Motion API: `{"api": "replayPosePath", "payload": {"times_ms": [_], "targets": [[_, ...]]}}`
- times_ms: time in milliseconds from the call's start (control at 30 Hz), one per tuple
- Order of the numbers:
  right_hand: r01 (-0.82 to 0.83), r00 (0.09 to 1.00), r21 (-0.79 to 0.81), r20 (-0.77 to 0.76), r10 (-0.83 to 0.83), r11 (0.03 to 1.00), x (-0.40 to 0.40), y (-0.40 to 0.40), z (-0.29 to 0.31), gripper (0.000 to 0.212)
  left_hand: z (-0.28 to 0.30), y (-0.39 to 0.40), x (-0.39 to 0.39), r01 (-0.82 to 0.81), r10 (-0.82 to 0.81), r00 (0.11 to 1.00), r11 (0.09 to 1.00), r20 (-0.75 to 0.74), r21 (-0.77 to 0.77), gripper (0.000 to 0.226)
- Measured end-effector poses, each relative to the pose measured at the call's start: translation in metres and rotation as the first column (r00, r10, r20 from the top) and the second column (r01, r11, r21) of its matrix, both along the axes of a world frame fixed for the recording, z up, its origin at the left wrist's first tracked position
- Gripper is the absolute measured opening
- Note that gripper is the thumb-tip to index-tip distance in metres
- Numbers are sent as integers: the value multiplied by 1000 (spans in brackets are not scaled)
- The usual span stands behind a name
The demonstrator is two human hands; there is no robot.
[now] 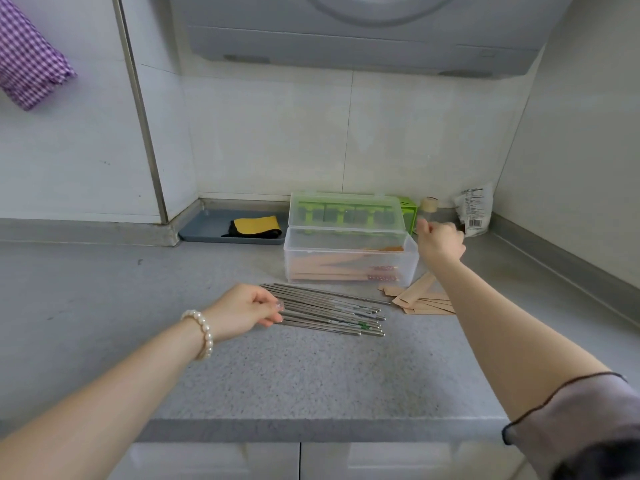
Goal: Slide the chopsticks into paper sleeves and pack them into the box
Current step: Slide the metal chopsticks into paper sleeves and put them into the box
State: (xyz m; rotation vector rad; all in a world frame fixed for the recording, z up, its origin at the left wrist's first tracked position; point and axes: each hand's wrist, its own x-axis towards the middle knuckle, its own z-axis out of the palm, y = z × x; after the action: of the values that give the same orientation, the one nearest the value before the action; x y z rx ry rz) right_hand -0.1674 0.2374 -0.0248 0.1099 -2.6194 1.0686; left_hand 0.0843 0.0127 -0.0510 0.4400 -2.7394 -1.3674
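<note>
I judged this the gap between packing one sleeved pair and starting the next. My left hand lay at the near ends of the bare chopsticks on the counter, fingers curled onto them; whether it had actually pinched one, I could not tell. My right hand hung just beside the right end of the box, fingers loosely curled and holding nothing that I could see. The box stood with its lid up, and several sleeved pairs already lay inside. The empty sleeves lay fanned out right of the chopsticks, under my right forearm.

The next move, as I read it, called for separating one pair on the left while the right hand came back for a sleeve.

A packet in the corner carried print and a barcode, too small to read.
</note>
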Motion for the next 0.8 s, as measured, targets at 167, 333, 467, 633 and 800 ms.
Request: {"api": "replayPosePath", "payload": {"times_ms": [167,333,467,633,800], "targets": [[64,994,-43,90,-60,997,-15,50,-6,34,-1,8,-4,19,-19,1000,1000,-12,11,7],[-264,946,345,276,172,901,-9,67,-34,28,0,15,-5,43,-43,999,999,-16,11,7],[-381,924,569,249,289,728,1,57,-50,33,1,21,-5,63,-62,998,998,-15,14,8],[-393,890,754,168,423,526,13,42,-57,26,-1,25,-4,77,-77,997,997,-7,25,10],[-369,865,846,162,474,385,19,34,-59,31,-4,27,-5,89,-89,996,995,10,48,15]]}}
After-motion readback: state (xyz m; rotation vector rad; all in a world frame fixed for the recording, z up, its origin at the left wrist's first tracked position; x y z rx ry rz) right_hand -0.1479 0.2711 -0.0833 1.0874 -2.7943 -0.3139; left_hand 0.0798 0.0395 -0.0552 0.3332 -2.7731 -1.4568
